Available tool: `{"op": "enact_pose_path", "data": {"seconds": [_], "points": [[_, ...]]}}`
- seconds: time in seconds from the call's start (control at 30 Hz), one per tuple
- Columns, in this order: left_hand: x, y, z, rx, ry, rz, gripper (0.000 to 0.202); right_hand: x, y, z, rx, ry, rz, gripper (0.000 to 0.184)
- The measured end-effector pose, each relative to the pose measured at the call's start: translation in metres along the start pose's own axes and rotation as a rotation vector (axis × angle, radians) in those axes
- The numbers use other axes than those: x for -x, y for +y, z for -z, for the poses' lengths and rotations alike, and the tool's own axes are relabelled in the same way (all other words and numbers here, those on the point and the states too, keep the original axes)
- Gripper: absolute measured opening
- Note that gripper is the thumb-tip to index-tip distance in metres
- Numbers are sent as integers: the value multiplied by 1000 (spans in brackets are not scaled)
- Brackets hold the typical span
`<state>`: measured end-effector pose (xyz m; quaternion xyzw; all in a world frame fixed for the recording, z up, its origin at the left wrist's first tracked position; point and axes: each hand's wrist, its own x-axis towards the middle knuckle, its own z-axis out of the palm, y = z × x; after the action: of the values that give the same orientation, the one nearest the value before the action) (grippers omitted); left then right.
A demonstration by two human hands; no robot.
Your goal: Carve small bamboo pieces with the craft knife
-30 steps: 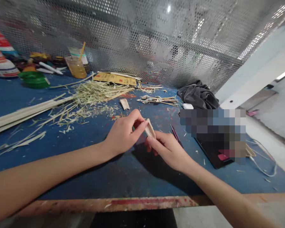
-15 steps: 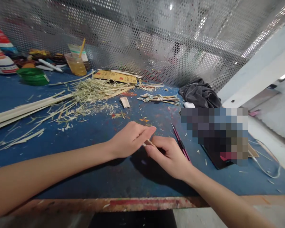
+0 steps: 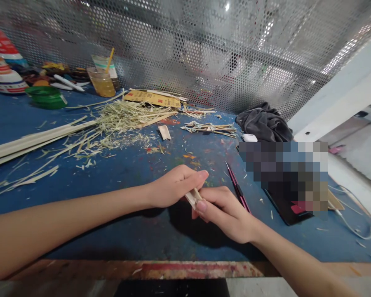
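Observation:
Both of my hands meet low over the blue table (image 3: 117, 231), near its front edge. My left hand (image 3: 173, 186) is closed, its fingers pinching a small pale bamboo piece (image 3: 193, 197). The thumb and fingers of my right hand (image 3: 224, 212) grip the same piece from the other side. Most of the piece is hidden between the fingers. A thin pink-handled tool (image 3: 237, 187) lies on the table just right of my right hand.
Bamboo shavings (image 3: 123, 119) and long bamboo strips (image 3: 31, 142) cover the left. A cup of yellow liquid (image 3: 102, 80), a green lid (image 3: 45, 95) and bottles stand at the back left. A dark cloth (image 3: 264, 121), a black device (image 3: 284, 206) and a cable (image 3: 354, 214) lie right, before a perforated metal wall.
My hands have drawn nearer the table's front edge with the bamboo piece. It stood up between my fingers a second ago and is now mostly hidden in them.

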<state>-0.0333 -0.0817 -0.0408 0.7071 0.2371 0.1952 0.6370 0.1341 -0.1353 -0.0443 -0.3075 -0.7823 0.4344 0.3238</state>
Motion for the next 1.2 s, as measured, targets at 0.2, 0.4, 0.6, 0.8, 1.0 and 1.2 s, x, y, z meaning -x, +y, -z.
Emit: {"op": "enact_pose_path", "data": {"seconds": [0.2, 0.4, 0.6, 0.8, 1.0, 1.2], "points": [[3, -1, -6, 178, -43, 97, 60, 0, 0, 2, -229, -147, 12, 32], [4, -1, -11, 187, -60, 144, 63, 0, 5, 1, -404, -211, -32, 31], [8, -2, 7, -357, 161, -164, 56, -3, 16, 6, -324, 23, -160, 38], [2, -11, 29, -1189, 191, -561, 41, -10, 23, 8, -689, 192, -320, 37], [0, -13, 25, -1249, 315, -464, 32, -13, 23, 8, -834, 205, -383, 30], [2, -7, 20, -995, 323, -225, 36, -11, 23, 12, -17, 534, -212, 19]]}}
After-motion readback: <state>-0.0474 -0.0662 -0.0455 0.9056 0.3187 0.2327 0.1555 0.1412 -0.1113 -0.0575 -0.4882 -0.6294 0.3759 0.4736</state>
